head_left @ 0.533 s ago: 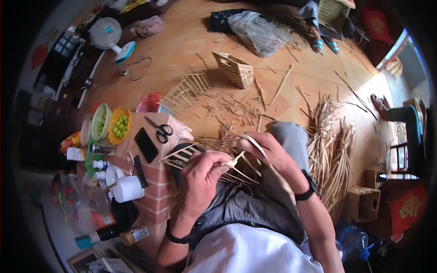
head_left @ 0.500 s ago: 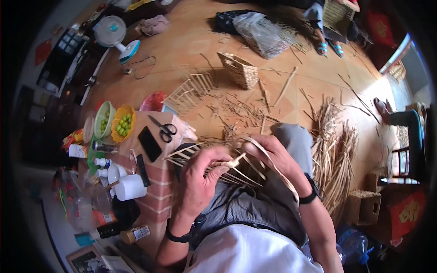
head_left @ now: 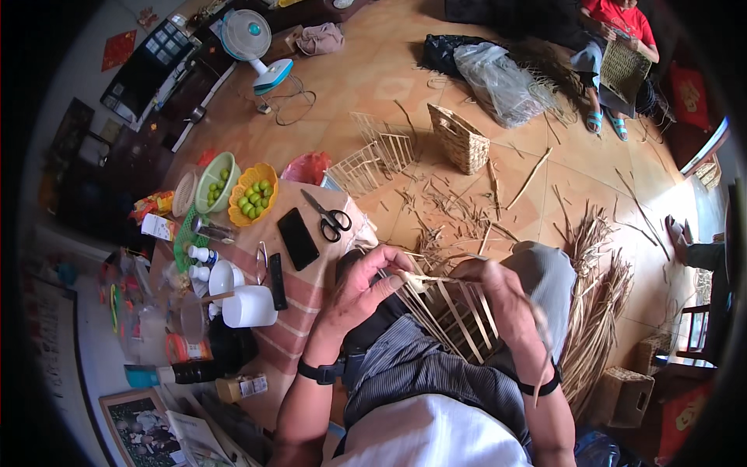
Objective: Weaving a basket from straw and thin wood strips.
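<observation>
My left hand pinches a pale strip at the near upper rail of an open basket frame of thin slats, which rests on my lap. Right of it, my right hand has curled fingers at the frame's upper rail, gripping the strip, whose loose length trails down over my wrist. The fingertips of my right hand are partly hidden.
At left, a cloth-covered table holds scissors, a phone and fruit bowls. Ahead are a woven basket and loose frames. Right are straw bundles; beyond sits a person with weaving.
The view has shifted, moving the room right and down in it. My right hand has drawn sideways along the rail, and more of the frame shows between my hands.
</observation>
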Demonstrator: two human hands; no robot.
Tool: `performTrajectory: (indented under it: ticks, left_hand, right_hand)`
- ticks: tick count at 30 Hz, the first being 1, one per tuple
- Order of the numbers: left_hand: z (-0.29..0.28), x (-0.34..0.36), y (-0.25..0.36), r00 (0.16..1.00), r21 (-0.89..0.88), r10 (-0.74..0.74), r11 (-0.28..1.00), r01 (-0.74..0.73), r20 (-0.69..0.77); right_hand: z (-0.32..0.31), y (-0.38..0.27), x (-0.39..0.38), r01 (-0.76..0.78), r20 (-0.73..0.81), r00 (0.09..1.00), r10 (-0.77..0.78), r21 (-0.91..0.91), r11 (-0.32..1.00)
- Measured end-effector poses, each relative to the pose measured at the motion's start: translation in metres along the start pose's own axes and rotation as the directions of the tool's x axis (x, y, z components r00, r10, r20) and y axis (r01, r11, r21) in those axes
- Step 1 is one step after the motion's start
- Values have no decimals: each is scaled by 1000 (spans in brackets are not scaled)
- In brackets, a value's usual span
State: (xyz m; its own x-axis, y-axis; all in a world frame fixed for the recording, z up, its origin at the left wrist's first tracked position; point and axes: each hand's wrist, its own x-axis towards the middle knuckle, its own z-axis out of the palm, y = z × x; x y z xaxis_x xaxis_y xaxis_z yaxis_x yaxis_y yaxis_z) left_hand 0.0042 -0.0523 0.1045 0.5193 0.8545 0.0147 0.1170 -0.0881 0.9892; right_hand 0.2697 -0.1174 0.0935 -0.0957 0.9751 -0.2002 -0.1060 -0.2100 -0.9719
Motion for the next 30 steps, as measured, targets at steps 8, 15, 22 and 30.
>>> performTrajectory:
  ticks: [8, 15, 22, 30]
  left_hand:
    - [-1, -12, 1, 994, -11, 107, 994, -107, 9]
    - [12, -14, 8, 998, -30, 47, 998, -48, -38]
    - [17, -26, 3, 995, -36, 43, 998, -47, -89]
    - [19, -26, -5, 987, -26, 94, 995, -98, -130]
  right_hand:
    - [20, 1, -13, 429, -164, 855, -493, -312, 848]
    - [63, 6, -21, 472, 132, 799, -586, -742, 477]
    - [76, 1, -40, 399, 53, 905, -423, -455, 796]
    - [73, -3, -52, -286, 272, 944, 187, 392, 874]
